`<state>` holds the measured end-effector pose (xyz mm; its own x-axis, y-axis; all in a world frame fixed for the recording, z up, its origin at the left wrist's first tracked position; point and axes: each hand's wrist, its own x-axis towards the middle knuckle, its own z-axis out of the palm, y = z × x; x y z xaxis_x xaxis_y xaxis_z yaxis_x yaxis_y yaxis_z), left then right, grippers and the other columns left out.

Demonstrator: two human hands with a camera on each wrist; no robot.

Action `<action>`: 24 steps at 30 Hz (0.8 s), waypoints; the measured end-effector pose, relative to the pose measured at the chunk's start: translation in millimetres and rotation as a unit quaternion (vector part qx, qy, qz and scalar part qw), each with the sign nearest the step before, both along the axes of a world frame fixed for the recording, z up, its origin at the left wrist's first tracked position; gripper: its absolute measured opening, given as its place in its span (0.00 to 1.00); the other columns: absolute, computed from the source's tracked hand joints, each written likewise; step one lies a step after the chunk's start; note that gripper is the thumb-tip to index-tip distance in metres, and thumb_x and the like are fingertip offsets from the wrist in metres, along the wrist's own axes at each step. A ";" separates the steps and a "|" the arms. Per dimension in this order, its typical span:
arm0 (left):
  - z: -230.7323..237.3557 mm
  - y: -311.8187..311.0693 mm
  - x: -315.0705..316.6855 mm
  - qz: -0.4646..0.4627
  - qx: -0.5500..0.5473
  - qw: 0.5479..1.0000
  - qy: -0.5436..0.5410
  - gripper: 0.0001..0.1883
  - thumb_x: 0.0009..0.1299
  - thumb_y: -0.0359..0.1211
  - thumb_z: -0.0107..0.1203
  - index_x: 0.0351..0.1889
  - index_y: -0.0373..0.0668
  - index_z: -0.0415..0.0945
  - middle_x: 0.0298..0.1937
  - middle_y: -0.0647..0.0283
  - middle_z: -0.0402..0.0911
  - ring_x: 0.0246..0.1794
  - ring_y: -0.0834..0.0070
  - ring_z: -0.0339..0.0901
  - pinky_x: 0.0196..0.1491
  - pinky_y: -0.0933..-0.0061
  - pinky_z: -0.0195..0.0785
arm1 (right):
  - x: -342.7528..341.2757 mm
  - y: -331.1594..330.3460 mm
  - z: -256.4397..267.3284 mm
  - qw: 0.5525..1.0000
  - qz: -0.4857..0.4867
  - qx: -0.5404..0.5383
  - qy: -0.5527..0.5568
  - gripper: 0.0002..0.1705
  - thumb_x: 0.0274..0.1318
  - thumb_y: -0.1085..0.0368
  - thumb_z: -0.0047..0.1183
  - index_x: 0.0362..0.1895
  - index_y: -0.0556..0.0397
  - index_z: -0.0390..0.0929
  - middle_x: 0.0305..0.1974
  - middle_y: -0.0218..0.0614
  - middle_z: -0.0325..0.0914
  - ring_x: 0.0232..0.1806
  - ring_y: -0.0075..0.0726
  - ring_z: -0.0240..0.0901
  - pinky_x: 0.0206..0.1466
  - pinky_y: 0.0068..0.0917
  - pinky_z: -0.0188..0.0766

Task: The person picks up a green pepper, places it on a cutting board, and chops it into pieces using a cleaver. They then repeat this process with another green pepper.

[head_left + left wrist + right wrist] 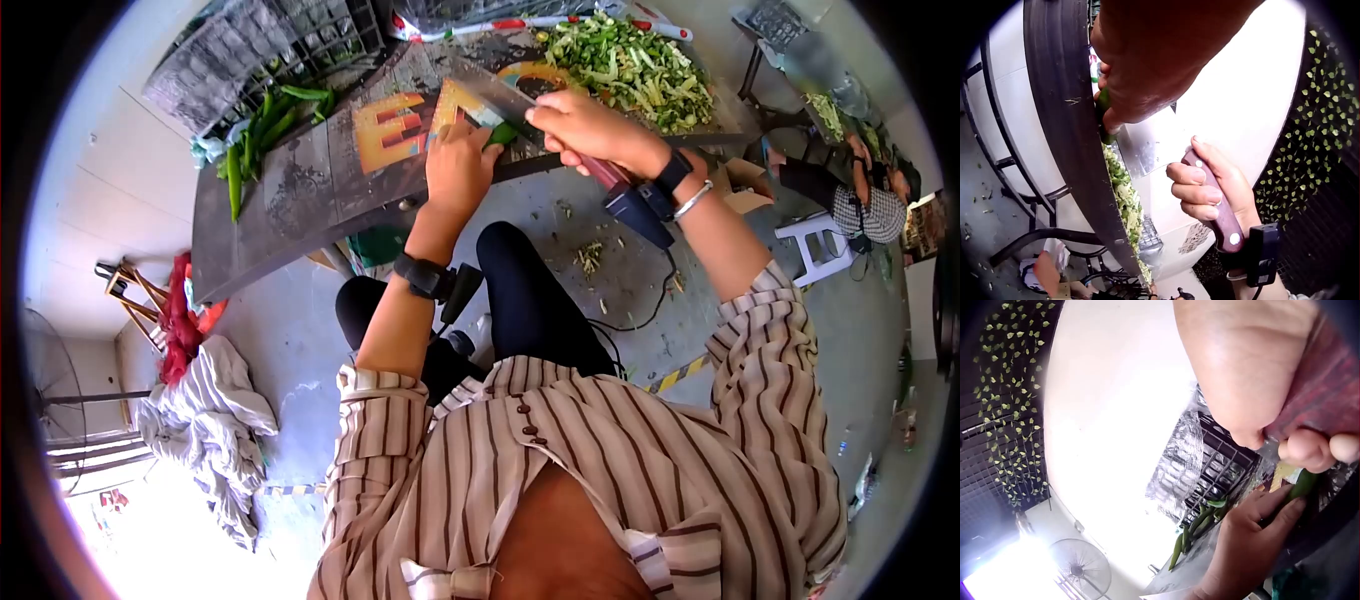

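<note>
The left hand pinches a green pepper against the dark table; the same pepper shows between thumb and fingers in the right wrist view. The right hand grips the red-brown handle of a wide-bladed knife. Its blade stands beside the left fingertips in the left wrist view, and slants over the table in the head view. Right of the knife lies a heap of chopped green pieces.
Whole green peppers lie at the table's left, by a black crate with clear plastic. A white stool and another person are at the right. Scraps lie on the floor.
</note>
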<state>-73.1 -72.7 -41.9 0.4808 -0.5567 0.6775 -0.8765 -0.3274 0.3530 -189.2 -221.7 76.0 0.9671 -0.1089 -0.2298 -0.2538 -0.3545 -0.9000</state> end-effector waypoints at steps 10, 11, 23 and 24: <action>3.7 -1.5 1.1 -0.056 -0.042 0.994 0.080 0.06 0.57 0.31 0.60 0.29 0.40 0.77 0.31 0.55 0.73 0.37 0.54 0.73 0.40 0.57 0.67 | 37.7 1.8 -25.1 0.999 -0.024 -0.001 -0.026 0.15 0.68 0.54 0.41 0.34 0.51 0.64 0.21 0.24 0.64 0.14 0.16 0.61 0.14 0.19 0.61; 4.5 1.4 -1.2 -0.055 -0.034 0.991 0.116 0.06 0.58 0.32 0.60 0.28 0.40 0.77 0.31 0.55 0.73 0.37 0.54 0.73 0.40 0.57 0.68 | 41.7 1.6 -23.8 1.000 -0.008 -0.020 -0.013 0.15 0.68 0.54 0.41 0.34 0.52 0.64 0.21 0.24 0.63 0.14 0.16 0.61 0.14 0.18 0.61; 31.6 57.4 -6.8 0.050 -0.141 0.983 0.108 0.12 0.61 0.31 0.59 0.42 0.40 0.79 0.36 0.56 0.77 0.38 0.57 0.74 0.43 0.61 0.66 | -14.9 -60.0 -10.8 0.964 -0.234 0.043 -0.118 0.13 0.68 0.57 0.41 0.36 0.53 0.66 0.21 0.24 0.66 0.16 0.16 0.62 0.16 0.18 0.65; 37.9 64.0 -6.1 0.067 -0.164 0.977 0.115 0.12 0.62 0.31 0.58 0.43 0.39 0.79 0.36 0.56 0.77 0.38 0.57 0.74 0.44 0.62 0.66 | -18.9 -54.6 -6.9 0.964 -0.220 0.064 -0.135 0.13 0.68 0.57 0.42 0.36 0.53 0.66 0.21 0.24 0.67 0.16 0.16 0.62 0.16 0.18 0.65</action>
<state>-79.2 -8.7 -4.0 0.6954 -0.2499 0.6738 -0.7183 -0.2693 0.6415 -208.1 -276.3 69.1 0.8607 -0.5089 -0.0158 -0.1049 -0.1469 -0.9836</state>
